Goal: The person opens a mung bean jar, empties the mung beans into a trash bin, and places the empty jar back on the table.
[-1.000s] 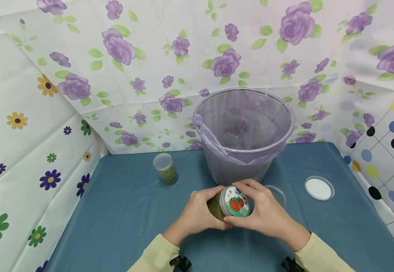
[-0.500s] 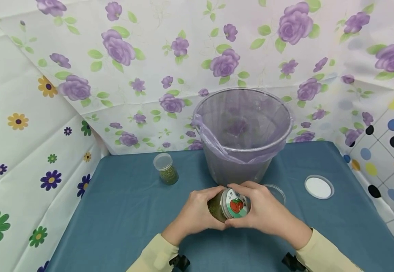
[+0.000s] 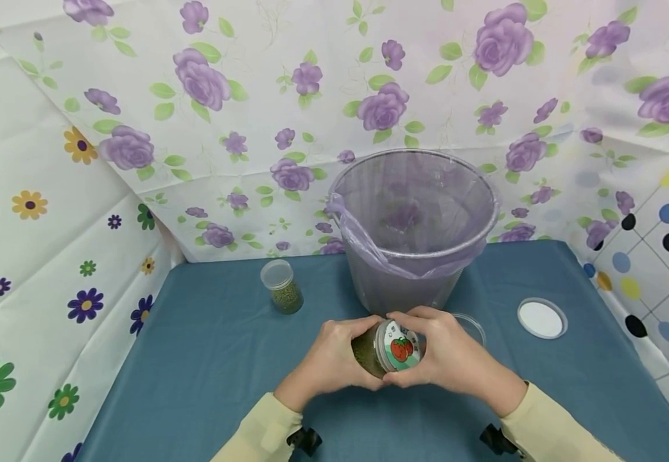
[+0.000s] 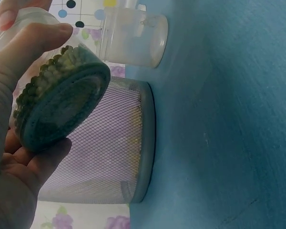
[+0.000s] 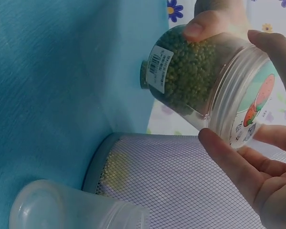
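In the head view my left hand (image 3: 331,359) grips the body of a clear jar (image 3: 366,353), tilted with its lid toward the right. Small green beans (image 5: 193,71) fill much of it. My right hand (image 3: 456,359) holds the rim of the lid (image 3: 402,346), which carries a red fruit picture and is seated on the jar. From the left wrist view the jar's round base (image 4: 66,105) shows between thumb and fingers, raised over the table. A barcode label (image 5: 159,69) on the jar's side is visible in the right wrist view.
A mesh bin (image 3: 409,289) with a purple liner stands just behind my hands. Left of it is a smaller jar (image 3: 285,295) with green contents. An uncovered clear jar (image 4: 138,38) sits partly behind my right hand. A white round lid (image 3: 541,319) lies farther right.
My right hand's fingers have shifted slightly left around the lid, covering more of its right side. The left hand keeps its grip on the jar.
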Demonstrator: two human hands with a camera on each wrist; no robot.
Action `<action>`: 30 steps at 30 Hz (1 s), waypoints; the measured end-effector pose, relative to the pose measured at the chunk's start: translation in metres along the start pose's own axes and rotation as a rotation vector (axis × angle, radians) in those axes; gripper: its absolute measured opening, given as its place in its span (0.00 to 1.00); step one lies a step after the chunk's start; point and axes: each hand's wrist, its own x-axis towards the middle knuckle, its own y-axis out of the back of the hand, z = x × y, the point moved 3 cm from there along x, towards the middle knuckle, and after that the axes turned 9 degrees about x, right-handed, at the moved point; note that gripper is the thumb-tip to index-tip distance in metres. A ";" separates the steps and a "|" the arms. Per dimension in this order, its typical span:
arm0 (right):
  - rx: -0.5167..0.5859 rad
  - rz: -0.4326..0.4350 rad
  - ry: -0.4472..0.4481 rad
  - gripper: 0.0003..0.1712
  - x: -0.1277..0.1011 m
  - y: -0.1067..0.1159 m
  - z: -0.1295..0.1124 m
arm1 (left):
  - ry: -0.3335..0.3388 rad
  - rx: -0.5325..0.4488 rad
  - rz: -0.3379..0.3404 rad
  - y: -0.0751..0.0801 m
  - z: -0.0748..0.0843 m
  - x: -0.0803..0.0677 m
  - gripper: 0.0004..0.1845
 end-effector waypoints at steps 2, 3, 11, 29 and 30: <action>-0.011 -0.015 0.015 0.49 0.000 -0.001 -0.001 | -0.002 -0.019 -0.015 0.000 -0.002 -0.001 0.41; -0.017 -0.029 0.022 0.49 0.000 -0.001 -0.002 | 0.003 -0.032 -0.028 0.000 -0.002 -0.001 0.42; -0.057 -0.218 0.043 0.47 0.005 -0.001 -0.004 | 0.053 -0.170 -0.125 -0.003 -0.009 -0.007 0.47; 0.019 -0.008 -0.193 0.34 0.009 -0.004 -0.006 | 0.068 0.084 0.008 0.001 0.003 -0.003 0.43; 0.006 -0.015 -0.175 0.36 0.008 -0.004 -0.006 | 0.064 0.078 0.002 0.000 0.002 -0.003 0.42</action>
